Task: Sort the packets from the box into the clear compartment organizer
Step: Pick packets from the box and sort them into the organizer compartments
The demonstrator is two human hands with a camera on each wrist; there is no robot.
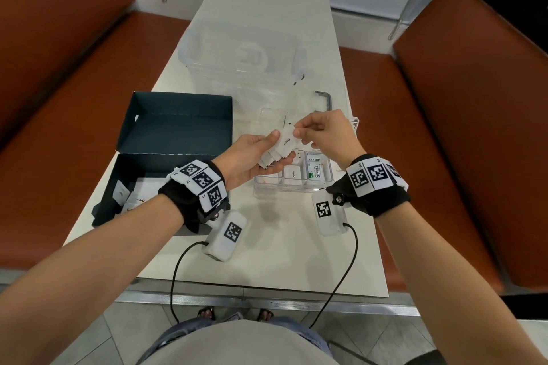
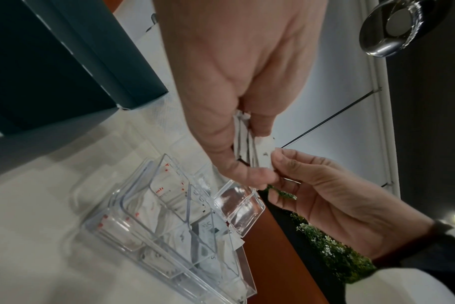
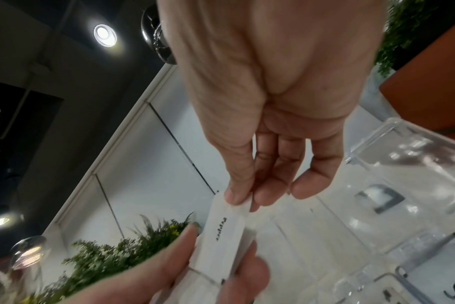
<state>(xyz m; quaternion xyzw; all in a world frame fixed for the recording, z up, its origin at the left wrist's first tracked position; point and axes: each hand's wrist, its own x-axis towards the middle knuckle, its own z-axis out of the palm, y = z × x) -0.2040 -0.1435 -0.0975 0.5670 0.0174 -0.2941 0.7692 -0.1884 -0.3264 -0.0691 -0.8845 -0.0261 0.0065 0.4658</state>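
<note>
From the head view, the left hand (image 1: pixel 252 157) grips a small stack of white paper packets (image 1: pixel 274 154) above the clear plastic compartment organizer (image 1: pixel 293 184); the dark cardboard box (image 1: pixel 166 139) lies left of it. From the left wrist, the right hand (image 2: pixel 333 205) is seen beside the stack. From the right wrist, thumb and fingers (image 3: pixel 240 185) pinch the top white "Pepper" packet (image 3: pixel 222 236).

Head camera overhead; wrist cameras close, upward-tilted.

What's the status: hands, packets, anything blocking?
Left hand holds a packet stack. Right hand pinches the top pepper packet. Organizer open below, part filled. Nothing in the way.
</note>
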